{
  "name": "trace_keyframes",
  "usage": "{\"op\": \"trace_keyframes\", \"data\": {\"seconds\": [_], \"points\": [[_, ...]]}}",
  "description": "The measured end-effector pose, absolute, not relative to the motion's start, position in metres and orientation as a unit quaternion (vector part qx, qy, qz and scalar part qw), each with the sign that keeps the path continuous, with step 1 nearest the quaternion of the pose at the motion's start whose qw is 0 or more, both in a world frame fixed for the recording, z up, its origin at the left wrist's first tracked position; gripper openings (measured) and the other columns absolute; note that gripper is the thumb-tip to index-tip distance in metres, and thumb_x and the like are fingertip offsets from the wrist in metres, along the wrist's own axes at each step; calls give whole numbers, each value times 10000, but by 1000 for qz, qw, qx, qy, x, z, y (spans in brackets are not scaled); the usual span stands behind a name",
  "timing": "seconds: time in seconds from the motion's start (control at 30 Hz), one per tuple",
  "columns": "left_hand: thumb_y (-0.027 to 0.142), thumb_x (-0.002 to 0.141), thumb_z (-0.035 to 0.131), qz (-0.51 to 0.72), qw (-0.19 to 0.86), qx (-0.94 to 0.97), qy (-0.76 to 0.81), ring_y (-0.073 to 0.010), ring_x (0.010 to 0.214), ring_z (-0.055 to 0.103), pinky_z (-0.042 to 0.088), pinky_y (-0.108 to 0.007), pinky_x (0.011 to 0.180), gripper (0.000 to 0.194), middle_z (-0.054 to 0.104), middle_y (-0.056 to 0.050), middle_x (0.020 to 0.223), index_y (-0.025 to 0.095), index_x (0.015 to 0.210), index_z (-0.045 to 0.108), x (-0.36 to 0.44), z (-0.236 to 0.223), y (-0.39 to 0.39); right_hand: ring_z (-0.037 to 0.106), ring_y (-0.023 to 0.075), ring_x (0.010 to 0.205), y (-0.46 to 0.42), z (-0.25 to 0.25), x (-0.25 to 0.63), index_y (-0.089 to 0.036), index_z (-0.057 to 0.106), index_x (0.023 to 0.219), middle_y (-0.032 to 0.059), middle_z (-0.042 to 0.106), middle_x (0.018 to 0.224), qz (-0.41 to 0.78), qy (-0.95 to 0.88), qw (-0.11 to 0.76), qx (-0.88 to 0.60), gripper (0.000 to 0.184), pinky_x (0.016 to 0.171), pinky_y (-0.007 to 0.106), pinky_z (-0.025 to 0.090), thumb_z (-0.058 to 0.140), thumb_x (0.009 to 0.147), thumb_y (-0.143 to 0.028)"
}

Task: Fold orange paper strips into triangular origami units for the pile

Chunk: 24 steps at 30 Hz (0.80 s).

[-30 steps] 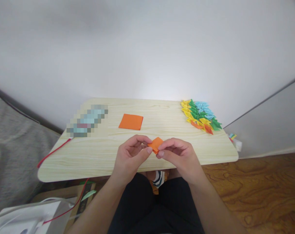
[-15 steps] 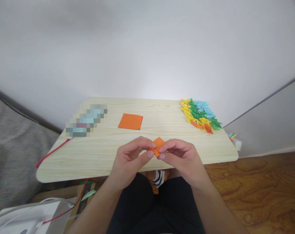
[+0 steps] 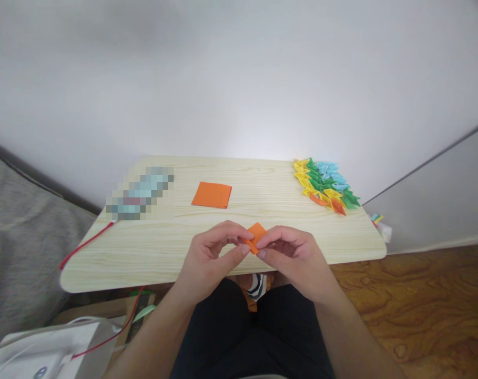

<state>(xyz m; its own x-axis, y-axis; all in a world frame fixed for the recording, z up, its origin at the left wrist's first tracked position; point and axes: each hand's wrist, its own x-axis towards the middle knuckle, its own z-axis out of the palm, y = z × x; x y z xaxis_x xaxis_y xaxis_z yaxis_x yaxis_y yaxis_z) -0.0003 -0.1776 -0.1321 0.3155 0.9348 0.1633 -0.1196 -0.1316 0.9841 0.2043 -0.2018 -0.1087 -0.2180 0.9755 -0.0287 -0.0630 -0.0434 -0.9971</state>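
Between my two hands, above the table's near edge, is a small folded piece of orange origami paper (image 3: 257, 230) with one corner pointing away from me. My left hand (image 3: 213, 255) pinches its left side between thumb and fingers. On the right side, my right hand (image 3: 292, 255) grips it the same way, its thumb close to the near corner. The fingertips hide the lower edges of the paper. Beyond my hands, a stack of square orange paper (image 3: 212, 195) lies flat on the table.
Folded paper cranes or similar pieces (image 3: 321, 181) in yellow, green, blue and orange sit in rows at the back right of the pale wooden table (image 3: 144, 252). A blurred-out device (image 3: 141, 196) with a red cable (image 3: 87, 245) lies at the left. A white wall stands behind.
Both hands keep hold of the orange paper in nearly the same place. The left thumb and fingers have shifted very slightly to the right along it.
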Motion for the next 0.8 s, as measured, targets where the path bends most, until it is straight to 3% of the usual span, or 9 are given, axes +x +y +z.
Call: {"op": "trace_keyframes", "data": {"seconds": [0.2,0.3,0.43,0.57,0.8], "points": [[226,891,782,470,572,570,357,-236,1002,654,515,-361,889,139,727,-82,1017,213,1030,785,3,-132,-179,652,181,847,-203,-110,205,-226,778,976,35,749,935,578,-527,445,-435,81,754,311,501,756,899,-214],[220,895,778,472,576,566,354,-229,991,643,510,-370,905,135,721,-79,1014,210,1030,770,4,-132,-179,673,181,879,-204,-109,206,-253,752,1136,31,757,981,590,-522,455,-415,232,792,314,519,754,907,-213],[216,897,776,475,575,568,349,-220,952,633,506,-375,898,134,706,-74,980,206,1028,755,4,-132,-179,729,188,849,-202,-112,207,-278,650,1344,7,771,874,600,-483,479,-421,372,843,346,556,699,977,-312],[222,896,774,476,564,577,349,-228,952,633,506,-387,908,129,704,-81,968,200,1022,755,6,-133,-178,749,197,816,-199,-118,207,-223,700,1248,41,802,875,581,-478,485,-446,306,822,352,570,674,996,-394],[245,897,772,469,575,567,357,-245,972,656,516,-415,937,172,728,-95,994,203,1063,748,8,-138,-179,738,187,823,-199,-123,208,-225,691,1223,36,800,898,579,-480,484,-447,285,831,349,561,692,982,-376]]}}
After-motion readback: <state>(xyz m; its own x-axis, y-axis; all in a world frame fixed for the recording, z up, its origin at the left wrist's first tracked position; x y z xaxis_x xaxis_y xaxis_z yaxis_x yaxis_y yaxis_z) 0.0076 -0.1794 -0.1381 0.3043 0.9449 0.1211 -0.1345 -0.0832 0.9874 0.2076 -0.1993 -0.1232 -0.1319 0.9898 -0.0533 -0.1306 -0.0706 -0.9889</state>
